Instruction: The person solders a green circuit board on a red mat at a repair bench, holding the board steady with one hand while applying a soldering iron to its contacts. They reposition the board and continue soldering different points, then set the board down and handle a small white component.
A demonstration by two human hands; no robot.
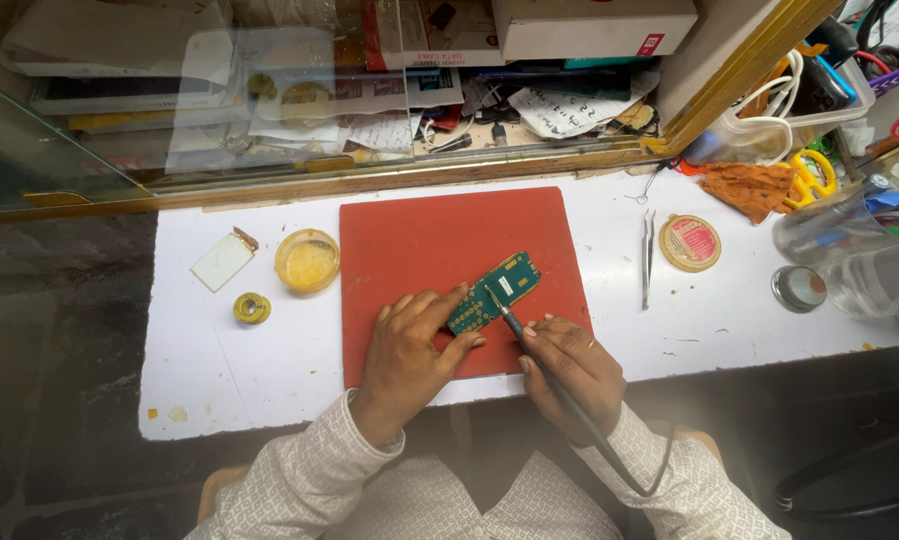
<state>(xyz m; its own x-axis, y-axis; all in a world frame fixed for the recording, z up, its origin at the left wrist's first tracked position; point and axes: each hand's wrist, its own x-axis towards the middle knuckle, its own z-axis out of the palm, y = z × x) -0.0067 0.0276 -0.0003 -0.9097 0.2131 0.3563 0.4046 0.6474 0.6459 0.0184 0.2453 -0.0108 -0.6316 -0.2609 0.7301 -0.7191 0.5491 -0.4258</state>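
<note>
A: Nearest items?
B: Left hand (pixel 410 345), fingers spread flat, pinning the green rectangular circuit board (pixel 494 291). Right hand (pixel 568 365) pinching a black corded soldering iron (pixel 530 350) like a pen, tip on the board at centre of the red rectangular rubber mat (pixel 450 240).
A: Step?
B: Soldering a joint, seemingly; next calls for a steady tip and a still board.
A: Surroundings?
B: At 9 o'clock, yellow solder spool (pixel 253 308), round yellow tub (pixel 308 260). At 3 o'clock, steel tweezers (pixel 648 255), round flux tin (pixel 690 242). Nothing obstructs; the cord trails at 5 o'clock.
</note>
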